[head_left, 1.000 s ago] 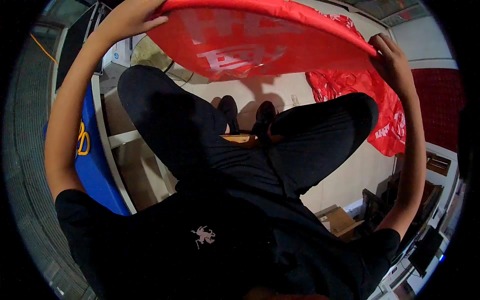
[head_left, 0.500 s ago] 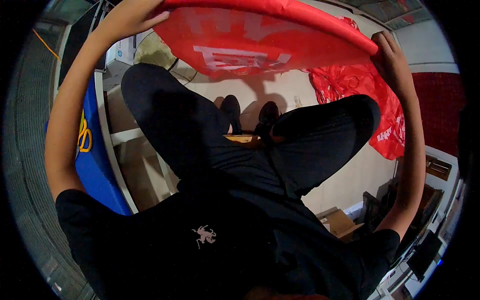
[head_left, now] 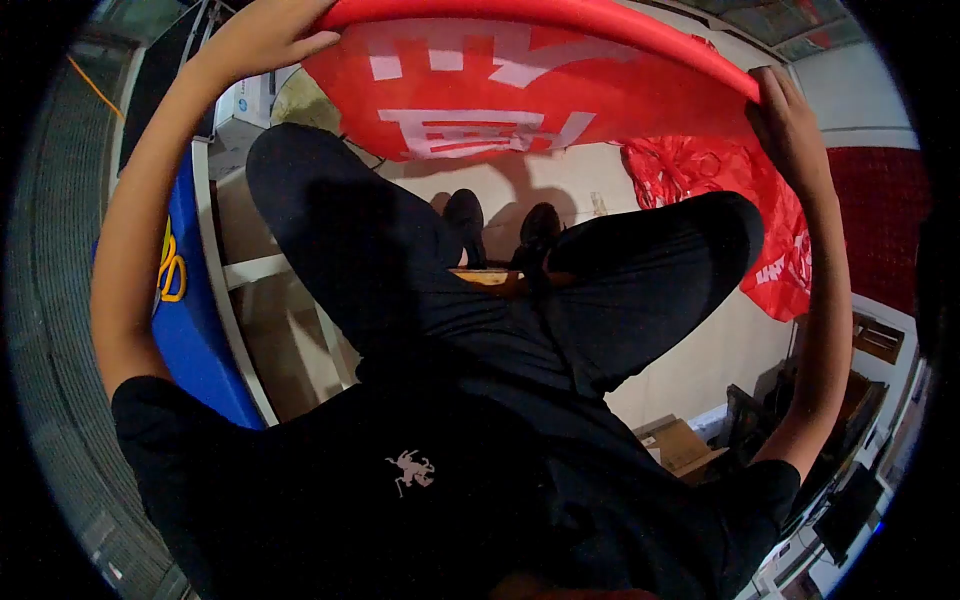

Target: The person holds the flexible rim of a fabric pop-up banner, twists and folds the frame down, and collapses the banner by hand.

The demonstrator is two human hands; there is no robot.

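Note:
A large red sheet [head_left: 480, 90] with pale printed characters spans the top of the view, its upper edge a thick, smooth curved rim. My left hand [head_left: 275, 35] is closed on the rim at the upper left, its fingertips partly cut off by the frame's top. At the right end, my right hand [head_left: 785, 115] has its fingers wrapped round the same rim. The sheet hangs between both hands, above my knees. Beyond my right knee, crumpled red plastic [head_left: 700, 170] with white print lies on the floor.
A blue surface [head_left: 200, 330] with a yellow cord [head_left: 172, 270] is at the left, beside a pale frame [head_left: 215, 250]. An HP box [head_left: 243, 105] stands beyond it. An open cardboard box [head_left: 680, 445] sits at the lower right. A dark screen [head_left: 848, 508] is farther right.
The red sheet's hanging part has shifted and flattened, so its pale characters show more clearly. My right hand has moved slightly right. Both hands keep their hold on the rim.

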